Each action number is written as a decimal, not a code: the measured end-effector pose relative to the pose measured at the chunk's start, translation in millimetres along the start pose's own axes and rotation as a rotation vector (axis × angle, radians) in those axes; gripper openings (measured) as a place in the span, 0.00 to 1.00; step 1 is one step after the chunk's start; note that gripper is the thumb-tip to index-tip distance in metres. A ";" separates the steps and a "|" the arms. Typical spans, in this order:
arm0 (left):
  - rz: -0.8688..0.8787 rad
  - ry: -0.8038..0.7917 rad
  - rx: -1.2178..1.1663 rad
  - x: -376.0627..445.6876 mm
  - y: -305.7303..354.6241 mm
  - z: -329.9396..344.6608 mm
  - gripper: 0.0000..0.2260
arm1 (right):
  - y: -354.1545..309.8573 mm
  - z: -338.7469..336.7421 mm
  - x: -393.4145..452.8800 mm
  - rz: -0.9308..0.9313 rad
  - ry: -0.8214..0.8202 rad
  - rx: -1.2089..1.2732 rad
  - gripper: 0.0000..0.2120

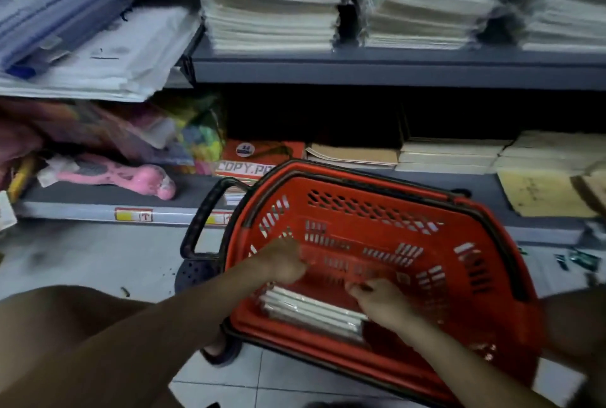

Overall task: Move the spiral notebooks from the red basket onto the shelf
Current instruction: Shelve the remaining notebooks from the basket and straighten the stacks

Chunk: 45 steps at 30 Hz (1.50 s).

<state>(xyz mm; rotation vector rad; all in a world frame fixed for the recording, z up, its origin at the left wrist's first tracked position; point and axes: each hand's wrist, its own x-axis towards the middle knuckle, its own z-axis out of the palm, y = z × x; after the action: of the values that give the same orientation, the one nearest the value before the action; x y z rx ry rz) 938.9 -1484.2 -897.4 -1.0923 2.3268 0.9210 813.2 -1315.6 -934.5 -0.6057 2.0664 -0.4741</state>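
Both hands are reached into the red basket (387,243) on the floor. The left hand (282,263) is seen curled, grip unclear through blur. The right hand (380,299) is curled too, contents not discernible. The notebooks (314,312) are stacked at the basket's near end, just beside both hands. Paper stacks are held on the shelf (393,69) beyond.

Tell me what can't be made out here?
- Notebooks, head view: how many, hidden partly by both hands and basket wall.
- Left hand, right hand: grip unclear, motion blur.
- Upper-shelf stacks: labels blurred.
- Copy paper pack: lettering cut off by the basket rim.
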 end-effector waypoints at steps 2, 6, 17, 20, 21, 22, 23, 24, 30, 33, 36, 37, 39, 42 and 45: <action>-0.054 -0.100 0.112 6.5 -8.8 21.8 0.19 | 7.3 5.0 -6.1 0.071 -0.004 -0.060 0.25; -0.143 -0.224 0.163 13.2 -20.2 36.0 0.22 | 4.0 9.2 -18.7 0.194 -0.029 0.049 0.23; -0.216 -0.201 0.028 11.9 -8.6 27.4 0.08 | 8.6 17.5 -12.8 0.302 -0.016 0.434 0.04; -0.199 -0.157 -0.061 7.4 -5.0 28.0 0.16 | 10.6 13.9 -19.8 0.330 0.068 0.528 0.03; -0.188 -0.153 -0.089 4.5 -1.4 27.5 0.17 | 11.2 14.4 -22.3 0.335 0.097 0.570 0.03; -0.168 -0.149 -0.106 1.5 2.1 27.9 0.17 | 10.8 15.2 -24.8 0.349 0.119 0.621 0.06; -0.145 -0.150 -0.116 -2.8 6.6 27.4 0.17 | 15.7 16.5 -22.9 0.351 0.146 0.671 0.12; -0.112 -0.146 -0.127 -6.6 10.3 27.7 0.17 | 21.8 16.9 -19.5 0.351 0.165 0.701 0.18; -0.002 -0.072 -0.304 -27.9 13.4 24.9 0.11 | 11.1 -18.5 -41.1 0.341 0.245 1.049 0.12; -0.009 -0.028 -0.318 -40.5 5.7 13.0 0.06 | 2.9 -46.7 -55.1 0.254 0.200 1.122 0.10; -0.066 -0.067 -0.472 -50.4 3.4 4.0 0.05 | -7.7 -74.6 -75.3 0.155 0.151 1.181 0.09; -0.084 -0.119 -0.606 -53.3 5.0 1.7 0.06 | -12.1 -81.7 -83.7 0.115 0.124 1.186 0.09; -0.079 -0.267 -0.949 -60.4 6.8 -6.5 0.04 | -20.0 -90.6 -98.4 0.052 0.074 1.179 0.08; 0.007 -0.418 -1.263 -71.3 1.4 -24.1 0.06 | -27.9 -100.8 -112.2 -0.004 0.033 1.162 0.09; 0.107 -0.395 -1.411 -79.7 -4.1 -35.4 0.11 | -25.6 -113.8 -113.6 -0.028 0.050 1.138 0.13</action>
<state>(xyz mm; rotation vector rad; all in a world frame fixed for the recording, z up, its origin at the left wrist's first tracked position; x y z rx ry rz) 987.9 -1470.0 -826.5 -0.9898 1.1967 2.6536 776.3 -1258.7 -786.5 0.0735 1.4774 -1.5150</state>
